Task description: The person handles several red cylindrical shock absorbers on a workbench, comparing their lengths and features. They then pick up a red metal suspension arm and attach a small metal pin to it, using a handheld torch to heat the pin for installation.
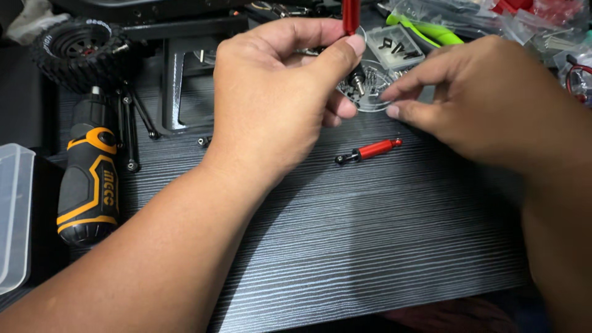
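Left hand: the left hand (277,92) is up over the middle of the table (370,246), fingers curled shut around a red-handled tool (351,15), thumb pressed against its shaft.
Red-handled tool: upright, its red grip poking out above the thumb; a dark metal end (357,79) shows below the thumb, right over the clear dish (370,98).
Right hand: the right hand (493,105) comes in from the right, thumb and forefinger pinched together at the rim of the clear dish; whether a small part sits between the fingertips is hard to tell from here.
Clear dish: a small round transparent dish on the table between both hands, small metal screws lying in it.
Red shock absorber: a little red cylinder with a black end (369,151) lies loose on the table just below the hands, touched by neither.
Left side: a black-and-orange electric screwdriver (89,185) lies flat, a knobby black tyre (77,46) behind it, a clear plastic box (13,216) at the edge.
Far right: green-handled pliers (431,31) and clear bags of parts (524,24).
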